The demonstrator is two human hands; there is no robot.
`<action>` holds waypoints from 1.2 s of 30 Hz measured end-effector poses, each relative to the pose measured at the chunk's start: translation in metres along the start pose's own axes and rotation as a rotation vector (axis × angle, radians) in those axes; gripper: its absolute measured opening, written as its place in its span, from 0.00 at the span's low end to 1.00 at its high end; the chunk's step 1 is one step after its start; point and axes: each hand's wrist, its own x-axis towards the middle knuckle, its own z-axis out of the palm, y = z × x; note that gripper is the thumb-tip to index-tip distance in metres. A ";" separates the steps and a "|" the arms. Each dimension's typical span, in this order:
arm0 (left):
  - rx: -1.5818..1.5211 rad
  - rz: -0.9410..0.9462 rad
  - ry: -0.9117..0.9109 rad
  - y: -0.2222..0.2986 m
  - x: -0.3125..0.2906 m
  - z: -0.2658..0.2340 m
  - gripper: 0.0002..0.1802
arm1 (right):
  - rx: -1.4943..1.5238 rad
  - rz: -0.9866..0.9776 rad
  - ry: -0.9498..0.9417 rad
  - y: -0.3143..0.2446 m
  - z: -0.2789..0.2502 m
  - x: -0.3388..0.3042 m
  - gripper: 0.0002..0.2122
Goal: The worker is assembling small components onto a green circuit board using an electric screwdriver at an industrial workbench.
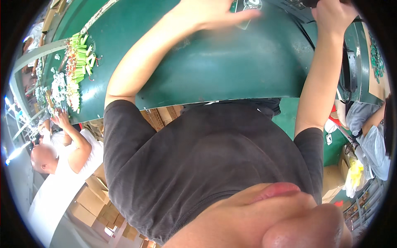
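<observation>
My left hand (pixel 211 13) stretches over the green tabletop (pixel 231 62) at the far edge of the view. Its thumb is spread away from the other fingers, and nothing shows in it; part of it is cut off by the frame. Just beyond the thumb lies a flat item with a round black-and-white figure (pixel 251 5), partly hidden by the hand. My right hand (pixel 334 17) is at the far right beside a dark grey device (pixel 298 9). Its fingers are curled at a dark part of the equipment, and what they grip cannot be made out.
Green battery-like packs with wires (pixel 84 56) lie in a row on the left, near small clear parts (pixel 58 84). A co-worker (pixel 68 149) sits there. Black cables (pixel 307 35) run by my right forearm. Cardboard boxes (pixel 89 202) stand behind on the left.
</observation>
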 end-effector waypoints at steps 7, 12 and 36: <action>-0.427 0.527 0.157 -0.048 -0.006 0.024 0.28 | 0.261 0.068 -0.018 0.018 0.032 -0.035 0.25; -0.365 0.516 0.154 -0.047 -0.012 0.026 0.20 | 0.336 0.036 -0.091 0.025 0.040 -0.042 0.27; -0.301 0.478 0.147 -0.050 -0.019 0.036 0.18 | 0.196 0.106 -0.094 0.045 0.056 -0.061 0.25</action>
